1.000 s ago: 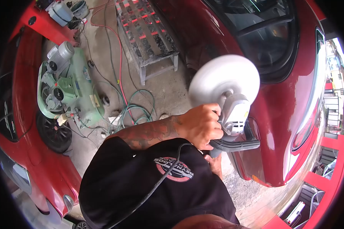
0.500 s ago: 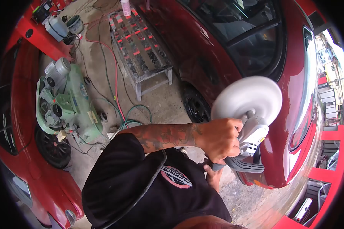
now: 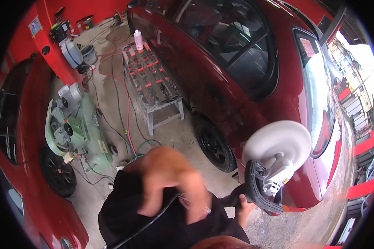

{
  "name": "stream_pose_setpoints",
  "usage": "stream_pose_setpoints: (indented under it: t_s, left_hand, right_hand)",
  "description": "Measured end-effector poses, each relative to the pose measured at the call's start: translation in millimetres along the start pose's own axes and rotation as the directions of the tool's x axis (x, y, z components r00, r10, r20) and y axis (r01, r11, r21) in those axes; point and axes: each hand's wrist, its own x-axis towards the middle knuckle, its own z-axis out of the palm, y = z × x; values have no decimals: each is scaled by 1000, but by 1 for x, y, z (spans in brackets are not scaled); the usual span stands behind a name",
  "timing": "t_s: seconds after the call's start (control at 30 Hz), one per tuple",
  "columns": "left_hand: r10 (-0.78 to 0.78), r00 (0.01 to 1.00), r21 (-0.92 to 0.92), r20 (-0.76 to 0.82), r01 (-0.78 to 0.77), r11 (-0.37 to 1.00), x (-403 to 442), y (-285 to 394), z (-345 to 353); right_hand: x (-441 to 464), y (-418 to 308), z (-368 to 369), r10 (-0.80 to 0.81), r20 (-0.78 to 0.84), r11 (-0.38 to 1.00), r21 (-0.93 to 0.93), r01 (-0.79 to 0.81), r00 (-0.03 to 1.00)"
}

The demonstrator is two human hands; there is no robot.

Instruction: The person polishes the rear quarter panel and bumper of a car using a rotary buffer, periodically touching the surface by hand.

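My right hand (image 3: pixel 244 211), partly hidden behind the tool, is wrapped round the rear handle of a polisher (image 3: pixel 278 180). The polisher's white round pad (image 3: pixel 278 143) lies at the rear corner of a dark red car (image 3: pixel 232 108); whether it touches the paint cannot be made out. A black loop-shaped front handle (image 3: pixel 255 182) on the tool has no hand on it. My left hand (image 3: pixel 174 178), blurred by motion, is in front of my black shirt with thumb and fingers apart. A black cord (image 3: pixel 158 213) runs across the shirt close to those fingers.
A slatted bench (image 3: pixel 153 83) with a pink-white bottle (image 3: pixel 138 40) stands beside the car. Left are a green air compressor (image 3: pixel 79 128) and another red car (image 3: pixel 20 145). Hoses (image 3: pixel 129 120) trail over the concrete floor. A red post (image 3: pixel 54 54) rises at upper left.
My left hand has let go of the polisher's front handle and moved left to my chest. The pad's spin looks less smeared. The view has shifted, so the polisher sits lower in it.
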Motion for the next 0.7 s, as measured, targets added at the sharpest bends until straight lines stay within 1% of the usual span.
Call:
stream_pose_setpoints:
  t_s: [0.03,0.07,0.1,0.13,0.17,0.2,0.23,0.27,0.3,0.33,0.37,0.4,0.43,0.47,0.5,0.53,0.57,0.6,0.63,0.67,0.7]
  left_hand:
    - [128,991,82,-33,-125,989,-3,10,17]
    - [57,994,211,-92,-36,977,-5,13,31]
    - [-40,998,297,-56,54,953,-11,20,40]
    - [-47,998,370,36,30,929,-17,26,47]
    - [73,997,397,0,-67,915,-20,36,53]
    - [300,943,508,-143,-190,840,-27,44,67]
    - [470,856,557,-217,-287,780,-44,45,80]
    - [621,735,613,-273,-364,701,-66,40,88]
    - [692,602,595,-398,-405,694,-95,23,86]
    - [730,450,581,-514,-443,683,-122,-2,80]
    - [722,143,639,-677,-372,673,-136,-39,78]
    - [614,4,574,-790,-350,741,-173,-83,79]
    - [414,-278,486,-867,-284,827,-208,-130,92]
    - [76,-688,315,-721,-229,921,-203,-161,106]
    - [-213,-840,-124,-498,-175,977,-218,-202,122]
    - [-344,-925,-554,-160,-204,807,-234,-243,141]
    - [-278,-853,-696,-442,131,706,-207,-279,152]
    - [-188,-704,-656,-685,484,579,-178,-314,163]
    - [-393,-547,-664,-739,495,560,-99,-307,149]
    - [-469,-243,-509,-849,612,605,-78,-343,153]
    - [-560,3,-350,-828,778,522,-19,-323,131]
  right_hand:
    - [-3,0,-10,-23,-49,1000,10,24,999]
    - [-3,6,-26,-67,-90,997,-42,63,994]
    - [-5,20,-50,-88,-94,995,-61,82,992]
    - [-10,14,-57,-109,-130,994,-47,103,986]
    - [-13,11,-64,-118,-155,993,-38,114,981]
    - [-17,8,-71,-128,-179,992,-29,125,975]
    - [-22,8,-81,-117,-189,993,-32,113,975]
    - [-25,9,-88,-108,-196,994,-31,104,974]
    - [-26,10,-93,-107,-212,994,-27,104,971]
    - [-30,11,-96,-104,-229,995,-23,101,968]
    - [-35,11,-98,-93,-246,996,-17,91,965]
    - [-39,6,-96,-75,-242,997,6,79,967]
    - [-41,-2,-92,-55,-247,998,15,60,968]
    - [-44,-8,-90,-32,-249,999,-23,27,968]
    - [-49,4,-94,-15,-317,997,-79,-11,948]
    - [-53,8,-101,78,-326,985,-122,-123,942]
    - [-58,19,-105,64,-364,974,-180,-137,929]
    - [-58,28,-105,31,-370,981,-166,-99,929]
    - [-57,39,-110,29,-348,974,-201,-105,937]
    - [-56,48,-110,32,-338,970,-217,-110,941]
    - [-53,56,-108,27,-319,968,-230,-105,947]
